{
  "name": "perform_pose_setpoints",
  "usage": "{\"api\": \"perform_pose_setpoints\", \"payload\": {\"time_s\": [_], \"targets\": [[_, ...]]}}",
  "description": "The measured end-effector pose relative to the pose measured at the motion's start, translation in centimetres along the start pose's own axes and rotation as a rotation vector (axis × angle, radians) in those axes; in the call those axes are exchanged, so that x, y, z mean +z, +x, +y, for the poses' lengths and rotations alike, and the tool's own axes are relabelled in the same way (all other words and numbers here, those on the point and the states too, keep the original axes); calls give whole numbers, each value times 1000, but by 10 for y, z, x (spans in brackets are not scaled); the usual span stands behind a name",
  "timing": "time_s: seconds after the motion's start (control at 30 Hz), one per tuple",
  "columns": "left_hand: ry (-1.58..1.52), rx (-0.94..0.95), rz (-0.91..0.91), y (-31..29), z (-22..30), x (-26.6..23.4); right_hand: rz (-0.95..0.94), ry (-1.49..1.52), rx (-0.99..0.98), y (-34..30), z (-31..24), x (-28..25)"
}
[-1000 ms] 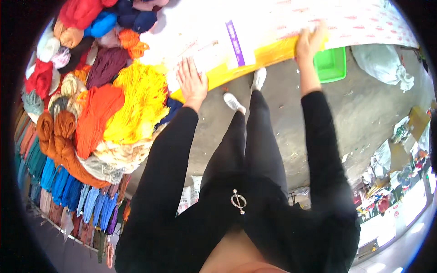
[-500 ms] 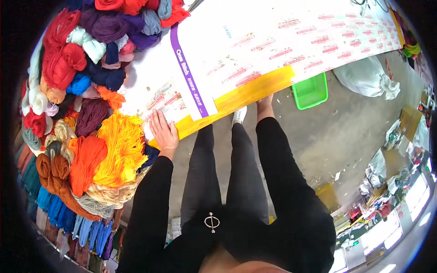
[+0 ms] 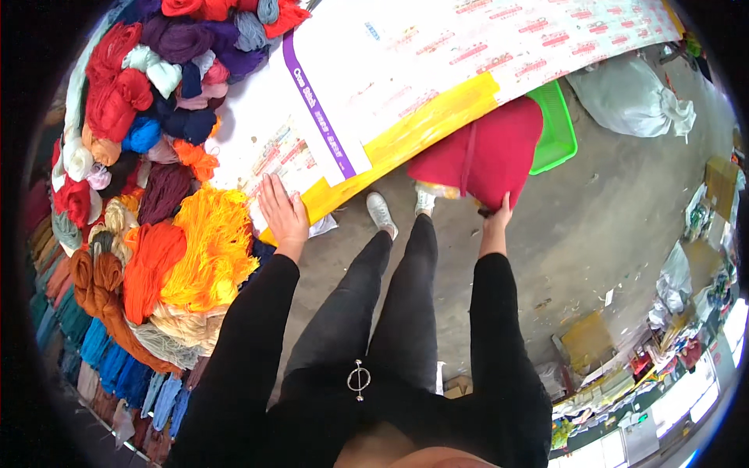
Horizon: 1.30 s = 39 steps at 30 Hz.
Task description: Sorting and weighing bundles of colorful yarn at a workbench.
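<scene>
My left hand [image 3: 284,212] lies flat on the corner of the white table [image 3: 257,101], its fingers stretched out beside the yellow taped edge [image 3: 406,136]. Below that edge a red cushion-like thing [image 3: 507,148] sticks out, with a seam or strap across it and a pale patterned part underneath. My right hand [image 3: 496,221] grips its near edge; the fingertips are partly hidden. Part of the red thing is covered by the tabletop. To the left of my left hand lie yellow yarn [image 3: 204,249] and orange yarn [image 3: 156,269] skeins.
Piled yarn skeins in many colours [image 3: 117,97] cover the left side. A purple strip [image 3: 312,101] runs over the tabletop. A green plastic basket [image 3: 555,132] and a tied white sack [image 3: 632,101] stand on the floor [image 3: 562,249] at right. Boxes and bags line the far right.
My right hand has come out from under the table edge, toward me and to the right, with the red cushion-like thing. My left hand stays on the table corner. My feet have shifted.
</scene>
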<state>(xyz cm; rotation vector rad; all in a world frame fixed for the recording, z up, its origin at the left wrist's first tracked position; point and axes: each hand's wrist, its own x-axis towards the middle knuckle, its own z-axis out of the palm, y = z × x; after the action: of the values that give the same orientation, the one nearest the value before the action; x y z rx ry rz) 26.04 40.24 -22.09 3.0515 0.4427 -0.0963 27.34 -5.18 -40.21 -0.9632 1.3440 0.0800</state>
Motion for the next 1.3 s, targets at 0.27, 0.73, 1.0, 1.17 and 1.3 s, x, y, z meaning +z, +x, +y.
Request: {"api": "perform_pose_setpoints", "payload": {"time_s": [0.27, 0.73, 1.0, 1.17, 1.3], "targets": [[-106, 28, 45, 8, 36, 13, 6, 366, 156, -20, 91, -244], [-60, -53, -72, 10, 7, -12, -33, -1492, -871, -18, -9, -44], [-507, 53, -391, -83, 39, -71, -744, -2158, -395, 83, -14, -22], [-766, -360, -771, -150, 86, 100, -906, -557, 639, 227, -123, -140], [-761, -252, -959, -173, 130, 167, -1070, -1442, 405, 122, -147, -6]]}}
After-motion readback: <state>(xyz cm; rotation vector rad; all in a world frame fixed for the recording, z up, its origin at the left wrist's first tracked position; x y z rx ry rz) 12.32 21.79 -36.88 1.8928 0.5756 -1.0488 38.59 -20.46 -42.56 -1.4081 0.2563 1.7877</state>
